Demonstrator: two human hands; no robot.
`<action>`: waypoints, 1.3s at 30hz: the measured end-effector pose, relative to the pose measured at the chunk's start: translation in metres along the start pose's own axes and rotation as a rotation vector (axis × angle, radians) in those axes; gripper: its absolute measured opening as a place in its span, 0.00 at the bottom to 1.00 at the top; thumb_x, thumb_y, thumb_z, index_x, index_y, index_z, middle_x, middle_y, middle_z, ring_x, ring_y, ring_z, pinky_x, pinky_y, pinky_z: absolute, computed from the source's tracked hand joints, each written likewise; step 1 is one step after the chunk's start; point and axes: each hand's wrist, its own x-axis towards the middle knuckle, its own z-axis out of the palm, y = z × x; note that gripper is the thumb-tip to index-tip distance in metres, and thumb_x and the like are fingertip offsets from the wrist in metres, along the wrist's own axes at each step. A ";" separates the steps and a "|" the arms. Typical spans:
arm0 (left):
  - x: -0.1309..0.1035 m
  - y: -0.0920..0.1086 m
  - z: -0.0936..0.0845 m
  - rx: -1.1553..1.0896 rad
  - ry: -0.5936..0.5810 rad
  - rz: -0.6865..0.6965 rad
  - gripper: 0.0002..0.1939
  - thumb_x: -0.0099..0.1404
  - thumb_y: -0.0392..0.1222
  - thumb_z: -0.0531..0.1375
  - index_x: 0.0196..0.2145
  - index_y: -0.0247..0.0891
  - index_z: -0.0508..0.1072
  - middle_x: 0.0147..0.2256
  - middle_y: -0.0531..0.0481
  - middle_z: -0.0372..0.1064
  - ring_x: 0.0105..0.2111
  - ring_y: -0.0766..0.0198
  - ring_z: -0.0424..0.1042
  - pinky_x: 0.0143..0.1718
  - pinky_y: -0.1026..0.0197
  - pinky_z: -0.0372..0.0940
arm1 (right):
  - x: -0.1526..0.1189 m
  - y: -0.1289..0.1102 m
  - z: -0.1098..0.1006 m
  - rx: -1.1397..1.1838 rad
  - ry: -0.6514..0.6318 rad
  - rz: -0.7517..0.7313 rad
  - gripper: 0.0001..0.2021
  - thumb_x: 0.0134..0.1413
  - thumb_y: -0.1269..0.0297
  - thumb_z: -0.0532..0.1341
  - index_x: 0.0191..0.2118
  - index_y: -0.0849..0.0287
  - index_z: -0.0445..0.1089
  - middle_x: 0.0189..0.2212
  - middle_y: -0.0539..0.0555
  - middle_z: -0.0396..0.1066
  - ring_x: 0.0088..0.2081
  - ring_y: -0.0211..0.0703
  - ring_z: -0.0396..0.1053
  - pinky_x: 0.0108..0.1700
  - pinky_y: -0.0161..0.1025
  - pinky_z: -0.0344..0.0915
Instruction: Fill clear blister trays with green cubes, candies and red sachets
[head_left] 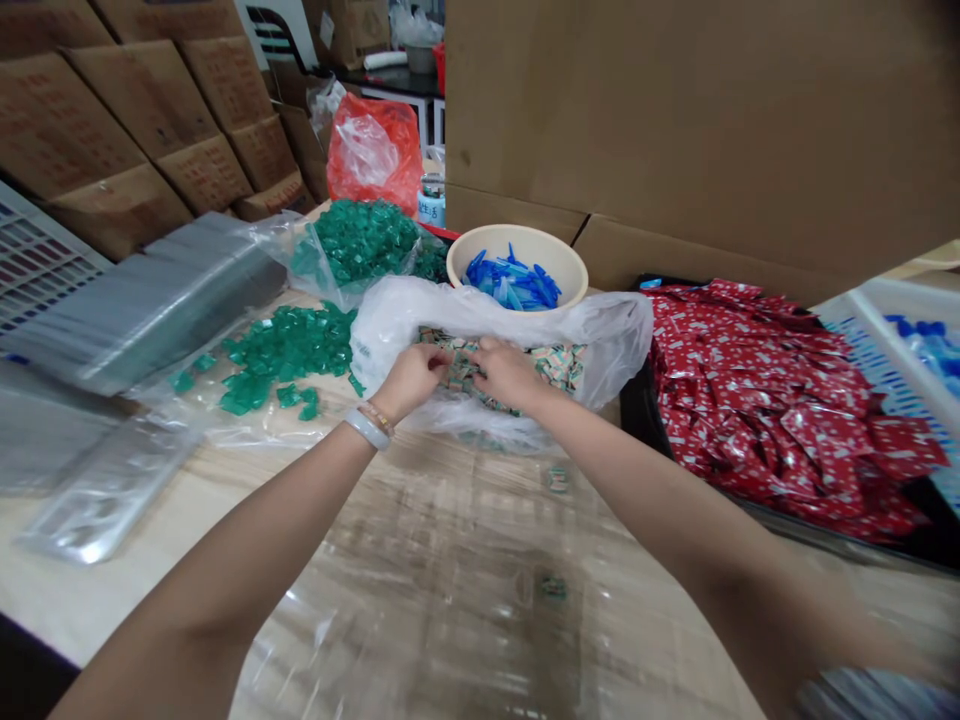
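Note:
A white plastic bag (386, 305) lies open in front of me, holding many small green, cream and orange printed pieces (559, 365). My left hand (412, 382) is at the left part of this pile, thumb and fingertips pinched together; whatever is between them is too small to make out. Just to its right, my right hand (510, 375) reaches over the pile with fingers apart, the tips touching the pieces. Two similar small pieces, one of them a green piece (553, 587), lie on the clear plastic-covered table (450, 600) nearer to me.
Green translucent packets (296, 345) are heaped on the left, beside stacked clear plastic sleeves (157, 300). A cream bowl (577, 280) of blue pieces stands behind the bag. Red printed packets (765, 400) fill a black tray at right. A large cardboard panel (697, 130) rises behind.

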 end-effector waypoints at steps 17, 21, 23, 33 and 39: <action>0.008 0.029 0.019 -0.844 -0.126 -0.092 0.18 0.49 0.41 0.62 0.39 0.31 0.72 0.36 0.45 0.72 0.33 0.63 0.70 0.36 0.61 0.64 | -0.018 0.007 0.012 0.952 0.360 0.207 0.15 0.47 0.67 0.53 0.44 0.62 0.62 0.27 0.50 0.67 0.28 0.36 0.65 0.34 0.36 0.63; 0.004 0.036 0.018 -0.957 -0.103 -0.185 0.16 0.48 0.39 0.63 0.36 0.32 0.73 0.33 0.48 0.72 0.30 0.66 0.69 0.37 0.61 0.64 | -0.024 0.003 0.008 0.823 0.407 0.211 0.11 0.50 0.65 0.51 0.41 0.57 0.63 0.29 0.50 0.68 0.30 0.38 0.65 0.36 0.37 0.63; 0.004 0.040 0.017 -1.028 -0.076 -0.267 0.13 0.47 0.36 0.63 0.34 0.32 0.73 0.31 0.49 0.72 0.28 0.68 0.69 0.37 0.61 0.65 | -0.025 0.002 0.004 0.765 0.464 0.205 0.09 0.50 0.65 0.51 0.36 0.58 0.65 0.31 0.52 0.68 0.32 0.39 0.65 0.38 0.38 0.62; 0.005 0.053 0.023 -1.205 -0.002 -0.413 0.08 0.49 0.29 0.60 0.30 0.31 0.71 0.27 0.52 0.70 0.24 0.72 0.68 0.36 0.64 0.66 | -0.011 0.003 0.001 1.248 0.459 0.419 0.06 0.44 0.64 0.56 0.28 0.59 0.59 0.22 0.47 0.62 0.22 0.33 0.62 0.27 0.32 0.62; 0.007 0.054 0.025 -1.296 0.106 -0.487 0.07 0.49 0.27 0.58 0.29 0.32 0.70 0.26 0.53 0.69 0.25 0.73 0.68 0.37 0.63 0.66 | -0.014 0.005 -0.006 1.388 0.407 0.527 0.06 0.43 0.64 0.57 0.27 0.58 0.58 0.21 0.48 0.62 0.24 0.35 0.64 0.26 0.34 0.64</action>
